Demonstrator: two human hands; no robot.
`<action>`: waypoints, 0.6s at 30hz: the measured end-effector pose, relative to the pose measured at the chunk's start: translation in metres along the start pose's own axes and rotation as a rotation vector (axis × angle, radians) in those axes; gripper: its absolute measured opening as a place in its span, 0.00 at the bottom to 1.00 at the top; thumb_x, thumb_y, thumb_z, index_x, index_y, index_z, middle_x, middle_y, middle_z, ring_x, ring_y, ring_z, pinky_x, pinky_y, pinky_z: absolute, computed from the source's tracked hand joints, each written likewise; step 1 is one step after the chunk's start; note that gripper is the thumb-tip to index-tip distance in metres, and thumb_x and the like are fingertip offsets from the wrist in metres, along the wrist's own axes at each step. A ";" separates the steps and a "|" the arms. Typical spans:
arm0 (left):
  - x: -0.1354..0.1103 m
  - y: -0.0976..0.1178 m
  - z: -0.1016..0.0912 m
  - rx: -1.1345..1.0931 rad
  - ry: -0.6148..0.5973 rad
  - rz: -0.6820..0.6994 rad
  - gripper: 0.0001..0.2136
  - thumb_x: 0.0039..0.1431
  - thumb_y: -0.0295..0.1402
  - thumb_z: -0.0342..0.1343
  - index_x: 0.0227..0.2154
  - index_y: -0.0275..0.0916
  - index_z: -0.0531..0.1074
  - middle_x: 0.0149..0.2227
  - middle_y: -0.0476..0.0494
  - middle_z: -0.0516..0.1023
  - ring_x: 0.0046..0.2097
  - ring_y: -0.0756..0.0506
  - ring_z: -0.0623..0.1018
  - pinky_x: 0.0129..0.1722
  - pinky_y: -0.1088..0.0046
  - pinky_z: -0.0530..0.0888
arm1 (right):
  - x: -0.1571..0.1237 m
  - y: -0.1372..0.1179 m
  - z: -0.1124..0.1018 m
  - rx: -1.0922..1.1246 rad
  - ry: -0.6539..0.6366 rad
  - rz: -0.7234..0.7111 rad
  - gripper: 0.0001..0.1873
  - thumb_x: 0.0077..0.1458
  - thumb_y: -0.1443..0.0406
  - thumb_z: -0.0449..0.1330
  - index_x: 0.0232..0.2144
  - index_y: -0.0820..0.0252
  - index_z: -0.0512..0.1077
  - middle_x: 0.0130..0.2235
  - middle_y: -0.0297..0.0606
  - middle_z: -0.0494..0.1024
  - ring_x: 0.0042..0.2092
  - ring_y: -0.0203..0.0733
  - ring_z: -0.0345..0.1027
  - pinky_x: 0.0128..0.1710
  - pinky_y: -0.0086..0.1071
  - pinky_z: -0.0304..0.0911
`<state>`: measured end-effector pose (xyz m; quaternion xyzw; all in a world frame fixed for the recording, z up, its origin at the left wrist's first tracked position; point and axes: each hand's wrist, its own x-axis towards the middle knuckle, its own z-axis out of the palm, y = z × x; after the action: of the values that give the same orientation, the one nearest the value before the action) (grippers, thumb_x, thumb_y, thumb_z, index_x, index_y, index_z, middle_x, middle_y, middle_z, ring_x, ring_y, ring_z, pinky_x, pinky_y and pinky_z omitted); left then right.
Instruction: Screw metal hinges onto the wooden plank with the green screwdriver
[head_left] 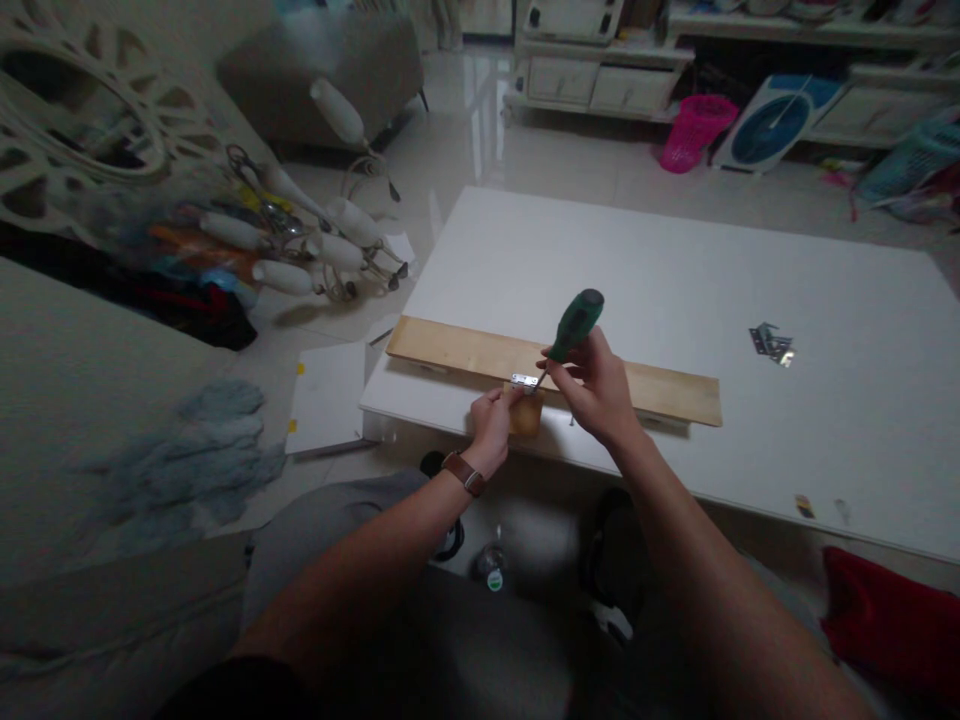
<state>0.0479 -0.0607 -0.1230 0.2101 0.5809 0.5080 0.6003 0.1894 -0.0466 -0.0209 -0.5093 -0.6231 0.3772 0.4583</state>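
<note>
A screwdriver with a green handle (pixel 576 322) stands tilted in my right hand (pixel 604 385), its fingers closed around the lower handle and shaft. The tip meets a small metal hinge (pixel 524 381) with holes, at the near edge of a long wooden board (pixel 465 346). My left hand (pixel 492 425), with a brown-strapped watch (pixel 465 473) on the wrist, pinches a small wooden block (pixel 527 416) just below the hinge, fingertips touching the metal. The exact contact of the fingertips is partly hidden. A screw (pixel 572 420) shows beside the block.
The white tabletop (pixel 750 270) bears loose metal hinges (pixel 772 343) at the right. A bottle (pixel 493 568) is on the floor below. Lamp-like white pieces with cables (pixel 337 250) lie left; a pink basket (pixel 697 130) and a fan (pixel 776 122) stand at the back.
</note>
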 end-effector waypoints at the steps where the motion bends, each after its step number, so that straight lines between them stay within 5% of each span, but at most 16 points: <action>1: 0.000 0.000 0.000 0.008 0.000 0.000 0.11 0.43 0.42 0.71 0.26 0.40 0.79 0.30 0.45 0.81 0.33 0.44 0.76 0.34 0.69 0.69 | 0.000 -0.001 -0.001 -0.008 -0.011 -0.007 0.13 0.58 0.60 0.64 0.45 0.52 0.68 0.41 0.38 0.82 0.43 0.47 0.82 0.39 0.40 0.79; 9: -0.001 0.000 -0.001 0.060 0.010 0.049 0.11 0.45 0.43 0.69 0.21 0.42 0.77 0.26 0.48 0.77 0.32 0.46 0.72 0.33 0.70 0.64 | -0.001 -0.002 -0.002 -0.068 -0.095 -0.073 0.16 0.54 0.60 0.68 0.45 0.54 0.75 0.40 0.38 0.82 0.39 0.44 0.78 0.32 0.35 0.76; 18: -0.001 0.004 0.000 0.060 0.007 0.048 0.10 0.45 0.40 0.70 0.24 0.41 0.78 0.28 0.47 0.79 0.33 0.45 0.74 0.35 0.70 0.66 | 0.002 0.006 -0.002 -0.133 -0.120 -0.161 0.06 0.58 0.63 0.64 0.37 0.56 0.80 0.38 0.41 0.85 0.39 0.46 0.80 0.40 0.40 0.77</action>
<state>0.0466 -0.0606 -0.1194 0.2401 0.5926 0.5052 0.5796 0.1932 -0.0437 -0.0253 -0.4635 -0.7119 0.3267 0.4143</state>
